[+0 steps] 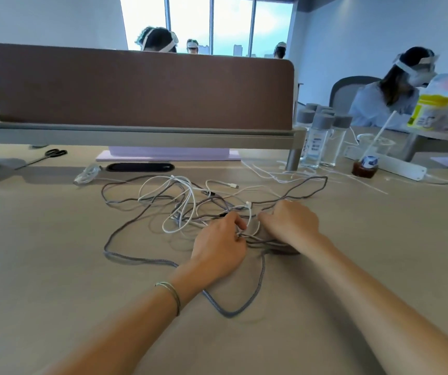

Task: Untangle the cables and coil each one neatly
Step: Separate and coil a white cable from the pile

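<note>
The left hand [218, 246] lies knuckles up on the table [55, 280], its fingers curled and pinching strands at the near edge of the cable tangle [190, 209]. The right hand [290, 221] sits just beside it, to the right, fingers bent down onto the same bunch of strands; whether it truly grips them cannot be told, since the fingertips are hidden under the hand. Between the two hands a few grey and white strands run together.

From there the tangle spreads away from the person. A white cable [179, 201] loops through the middle, and its plug [234, 185] lies free at the far side. A thick grey braided cable [136, 259] sweeps out to the left of the left hand, passes under that wrist and curves back in a loop [233, 312] near the forearms. Another grey strand [309, 189] runs off to the far right.

Farther back on the table lie scissors [47, 156] at left, clear bottles [323, 136] with grey caps at right, and a brown divider [141, 87] stands across the far edge.
</note>
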Demonstrator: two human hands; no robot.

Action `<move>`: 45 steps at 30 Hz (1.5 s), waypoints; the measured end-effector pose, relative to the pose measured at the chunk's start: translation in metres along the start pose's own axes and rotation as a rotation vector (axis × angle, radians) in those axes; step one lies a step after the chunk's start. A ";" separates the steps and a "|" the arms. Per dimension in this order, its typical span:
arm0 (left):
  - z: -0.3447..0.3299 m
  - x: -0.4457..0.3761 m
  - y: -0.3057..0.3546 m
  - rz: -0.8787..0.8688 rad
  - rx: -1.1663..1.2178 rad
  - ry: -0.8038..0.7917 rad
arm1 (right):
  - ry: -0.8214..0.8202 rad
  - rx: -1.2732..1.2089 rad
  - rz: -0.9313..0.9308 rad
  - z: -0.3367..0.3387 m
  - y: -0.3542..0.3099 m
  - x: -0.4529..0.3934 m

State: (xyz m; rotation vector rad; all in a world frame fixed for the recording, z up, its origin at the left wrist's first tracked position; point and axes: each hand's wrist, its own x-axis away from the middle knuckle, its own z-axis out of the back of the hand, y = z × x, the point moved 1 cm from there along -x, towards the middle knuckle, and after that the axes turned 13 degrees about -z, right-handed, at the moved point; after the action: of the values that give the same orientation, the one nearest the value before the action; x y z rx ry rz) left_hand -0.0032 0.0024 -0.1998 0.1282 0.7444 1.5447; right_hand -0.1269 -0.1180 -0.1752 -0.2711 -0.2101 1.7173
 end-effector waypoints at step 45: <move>0.080 0.042 -0.028 -0.305 -0.168 -0.068 | 0.059 -0.143 0.811 0.024 -0.018 0.077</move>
State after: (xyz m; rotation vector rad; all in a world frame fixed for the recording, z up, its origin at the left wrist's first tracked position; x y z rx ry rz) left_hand 0.0552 0.0692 -0.1670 -0.0559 0.5497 1.2979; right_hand -0.1288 -0.0390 -0.1521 -0.5657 -0.1914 2.4949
